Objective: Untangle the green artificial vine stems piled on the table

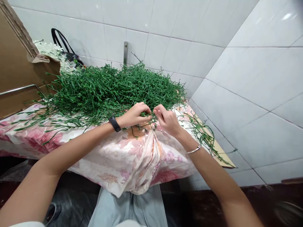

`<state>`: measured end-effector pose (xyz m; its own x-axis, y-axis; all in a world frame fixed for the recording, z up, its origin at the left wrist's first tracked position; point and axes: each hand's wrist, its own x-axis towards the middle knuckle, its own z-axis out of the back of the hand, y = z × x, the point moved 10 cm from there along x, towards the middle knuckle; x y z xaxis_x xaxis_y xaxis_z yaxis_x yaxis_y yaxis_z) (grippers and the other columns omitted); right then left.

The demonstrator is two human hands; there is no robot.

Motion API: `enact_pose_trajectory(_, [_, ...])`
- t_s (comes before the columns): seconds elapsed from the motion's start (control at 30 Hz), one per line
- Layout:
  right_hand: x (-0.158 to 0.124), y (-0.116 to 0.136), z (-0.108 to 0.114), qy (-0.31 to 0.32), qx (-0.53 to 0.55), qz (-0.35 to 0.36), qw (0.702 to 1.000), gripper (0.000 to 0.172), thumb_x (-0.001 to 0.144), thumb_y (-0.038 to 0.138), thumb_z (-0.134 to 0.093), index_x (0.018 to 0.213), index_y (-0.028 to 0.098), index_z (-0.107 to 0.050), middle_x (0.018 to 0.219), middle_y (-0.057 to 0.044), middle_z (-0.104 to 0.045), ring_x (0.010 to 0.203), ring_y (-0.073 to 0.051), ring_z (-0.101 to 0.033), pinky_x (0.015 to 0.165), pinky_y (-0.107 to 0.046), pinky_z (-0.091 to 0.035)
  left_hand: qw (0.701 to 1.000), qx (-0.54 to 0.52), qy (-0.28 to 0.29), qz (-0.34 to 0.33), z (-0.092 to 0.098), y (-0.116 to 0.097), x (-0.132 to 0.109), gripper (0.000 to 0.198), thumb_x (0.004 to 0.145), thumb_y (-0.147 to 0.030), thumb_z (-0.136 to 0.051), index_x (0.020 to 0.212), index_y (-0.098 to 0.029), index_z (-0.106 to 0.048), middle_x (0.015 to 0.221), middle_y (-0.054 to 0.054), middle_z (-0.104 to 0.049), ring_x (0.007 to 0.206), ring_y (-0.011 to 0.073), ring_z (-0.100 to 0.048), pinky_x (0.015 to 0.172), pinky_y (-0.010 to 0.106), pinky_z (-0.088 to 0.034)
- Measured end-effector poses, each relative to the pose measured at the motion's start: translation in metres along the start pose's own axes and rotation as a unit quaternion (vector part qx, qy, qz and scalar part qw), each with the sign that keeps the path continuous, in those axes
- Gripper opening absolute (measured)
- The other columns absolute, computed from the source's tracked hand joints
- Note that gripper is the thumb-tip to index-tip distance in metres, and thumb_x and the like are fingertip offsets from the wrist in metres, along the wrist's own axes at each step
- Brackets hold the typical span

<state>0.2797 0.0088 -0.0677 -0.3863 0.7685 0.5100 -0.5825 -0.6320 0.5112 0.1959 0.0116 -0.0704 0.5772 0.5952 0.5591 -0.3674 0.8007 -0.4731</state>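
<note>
A large heap of thin, branching green stems, plastic-looking, covers the back of a table with a floral cloth. My left hand, a black band at its wrist, is at the heap's front edge with fingers and thumb curled around a green stem. Close beside it, my right hand is closed in a pinch, with a thin bangle further up the wrist. Its fingertips face the left hand across a narrow gap. Bits of green show between and below the hands, but what the right fingertips pinch is too small to make out.
Loose stems spread over a pale board at the right. A cardboard box stands at the left, with white artificial flowers and a black-handled bag behind. Tiled walls enclose the back and right. The cloth is bunched at the front.
</note>
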Motion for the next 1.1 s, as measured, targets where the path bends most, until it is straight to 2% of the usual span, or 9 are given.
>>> enact_pose_trajectory(0.07, [0.001, -0.008, -0.002, 0.002, 0.159, -0.061, 0.985, 0.020, 0.084, 0.041, -0.046, 0.082, 0.022, -0.040, 0.051, 0.008, -0.032, 0.043, -0.006, -0.029, 0.045, -0.021, -0.021, 1.000, -0.007, 0.011, -0.001, -0.003, -0.003, -0.001, 0.013, 0.079, -0.027, -0.054, 0.074, -0.016, -0.056, 0.074, 0.002, -0.056, 0.075, 0.0144, -0.047, 0.071, 0.028, -0.036])
enact_pose_trajectory(0.13, [0.001, -0.017, -0.006, 0.003, 0.296, -0.124, 0.947, 0.028, 0.078, 0.043, -0.056, 0.082, 0.023, -0.037, 0.050, 0.010, -0.030, 0.041, -0.005, -0.026, 0.043, -0.019, -0.018, 1.000, -0.025, 0.012, 0.005, -0.004, -0.004, -0.002, 0.013, 0.079, -0.027, -0.053, 0.073, -0.016, -0.055, 0.074, 0.002, -0.055, 0.075, 0.0142, -0.046, 0.070, 0.027, -0.036])
enact_pose_trajectory(0.2, [0.001, -0.024, -0.007, -0.012, 0.355, -0.167, 0.920, 0.035, 0.072, 0.042, -0.063, 0.079, 0.023, -0.035, 0.047, 0.012, -0.029, 0.039, -0.003, -0.021, 0.041, -0.018, -0.013, 0.999, -0.048, 0.004, 0.016, -0.005, -0.004, -0.002, 0.014, 0.079, -0.028, -0.053, 0.074, -0.016, -0.055, 0.076, 0.002, -0.055, 0.075, 0.0141, -0.046, 0.071, 0.028, -0.036])
enact_pose_trajectory(0.37, [-0.001, -0.039, 0.003, -0.101, 0.376, -0.204, 0.898, 0.042, 0.064, 0.034, -0.072, 0.073, 0.022, -0.033, 0.042, 0.014, -0.023, 0.036, -0.001, -0.016, 0.038, -0.018, -0.010, 0.990, -0.122, -0.025, 0.060, -0.013, 0.006, -0.002, 0.020, 0.082, -0.033, -0.050, 0.074, -0.016, -0.054, 0.076, 0.001, -0.053, 0.076, 0.0142, -0.046, 0.073, 0.029, -0.037])
enact_pose_trajectory(0.5, [-0.004, -0.045, 0.004, -0.144, 0.395, -0.209, 0.883, 0.046, 0.058, 0.028, -0.076, 0.071, 0.021, -0.032, 0.040, 0.015, -0.026, 0.036, -0.001, -0.019, 0.037, -0.018, -0.013, 0.989, -0.130, -0.037, 0.054, -0.019, 0.006, -0.003, 0.022, 0.084, -0.036, -0.047, 0.074, -0.017, -0.051, 0.077, 0.001, -0.051, 0.078, 0.0145, -0.045, 0.074, 0.028, -0.037])
enact_pose_trajectory(0.6, [-0.004, -0.045, -0.002, -0.143, 0.438, -0.208, 0.863, 0.047, 0.057, 0.023, -0.076, 0.073, 0.022, -0.032, 0.040, 0.015, -0.028, 0.036, -0.001, -0.019, 0.039, -0.017, -0.014, 0.992, -0.114, -0.049, 0.038, -0.019, 0.002, -0.005, 0.022, 0.086, -0.037, -0.045, 0.076, -0.017, -0.049, 0.077, 0.001, -0.050, 0.079, 0.0147, -0.043, 0.073, 0.028, -0.036])
enact_pose_trajectory(0.77, [-0.004, -0.045, -0.014, -0.124, 0.512, -0.229, 0.819, 0.047, 0.058, 0.023, -0.075, 0.074, 0.022, -0.031, 0.041, 0.015, -0.022, 0.037, -0.001, -0.016, 0.038, -0.018, -0.012, 0.991, -0.098, -0.083, 0.020, -0.016, -0.003, -0.008, 0.021, 0.088, -0.035, -0.042, 0.079, -0.017, -0.047, 0.079, 0.002, -0.049, 0.080, 0.0147, -0.041, 0.074, 0.027, -0.035])
enact_pose_trajectory(1.1, [0.001, -0.038, -0.015, -0.131, 0.556, -0.219, 0.791, 0.045, 0.061, 0.020, -0.074, 0.070, 0.022, -0.030, 0.040, 0.014, -0.021, 0.037, -0.003, -0.015, 0.037, -0.017, -0.013, 0.988, -0.110, -0.106, 0.001, -0.014, -0.005, -0.008, 0.021, 0.089, -0.034, -0.041, 0.077, -0.018, -0.046, 0.079, 0.001, -0.048, 0.079, 0.0140, -0.040, 0.075, 0.026, -0.035])
